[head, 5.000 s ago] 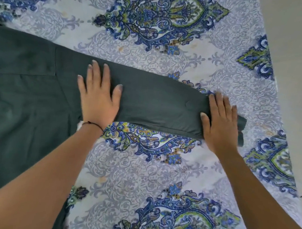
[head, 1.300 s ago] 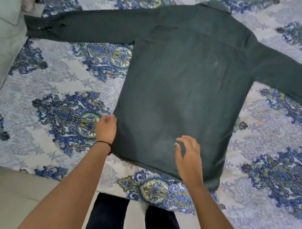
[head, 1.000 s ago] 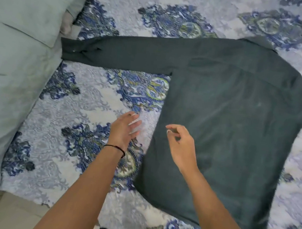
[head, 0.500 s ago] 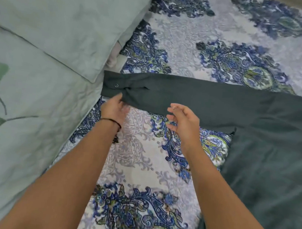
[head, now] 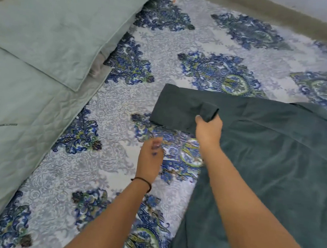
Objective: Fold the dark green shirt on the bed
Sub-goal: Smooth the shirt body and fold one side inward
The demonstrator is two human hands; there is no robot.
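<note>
Along the left side lies a pale green pillow (head: pixel 54 25) with a leaf print, its corner overlapping a quilted cover (head: pixel 18 118) of the same green that runs down the edge of the bed. Beside them the bedsheet (head: pixel 120 103) spreads out, pale grey with blue and green paisley medallions.

Over the bare sheet, low in the middle, hovers the left hand (head: pixel 151 157). It is smeared with motion blur, so I cannot tell whether its fingers are straight or curled. A thin black band (head: pixel 142 181) circles that wrist.

Just to its right, and a little further up the bed, the right hand (head: pixel 208 128) has its fingers curled round the cuff (head: pixel 208 112) of the dark green shirt (head: pixel 275 166) — a firm grip, thumb on the near side. The sleeve (head: pixel 176 107) is doubled back on itself, its fold pointing toward the pillow and the cuff end held near the shoulder.

The rest of the shirt lies flat on the sheet, filling the right side from the middle of the bed down to the near edge — the right forearm crosses over it. Along the top right runs a grey-green strip (head: pixel 271 12) at the far edge of the bed.
</note>
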